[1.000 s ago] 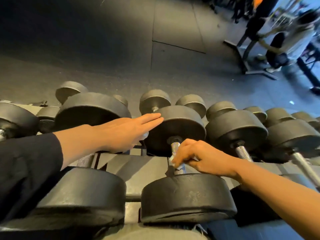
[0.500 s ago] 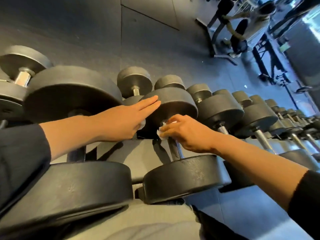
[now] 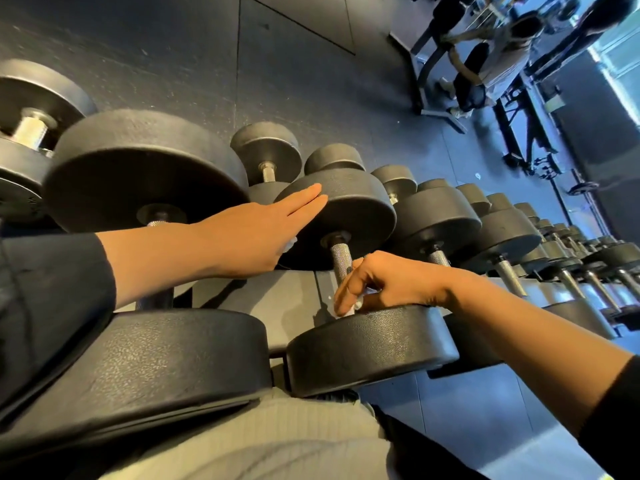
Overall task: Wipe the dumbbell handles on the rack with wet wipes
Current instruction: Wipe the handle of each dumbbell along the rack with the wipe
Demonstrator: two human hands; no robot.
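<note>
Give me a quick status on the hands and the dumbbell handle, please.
Left hand flat on the far dumbbell head. Right hand pinching wet wipe around knurled handle, near end. Nothing blocking.

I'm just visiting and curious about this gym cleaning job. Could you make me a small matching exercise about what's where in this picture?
Things:
1. left hand
2. right hand
3. wet wipe
4. knurled handle

States:
A. bare metal showing above the gripping fingers
B. flat against the far weight head
C. white scrap peeking out under the fingers
D. curled around the handle's near end, by the near weight head

Pairs: 1-B, 2-D, 3-C, 4-A
</note>
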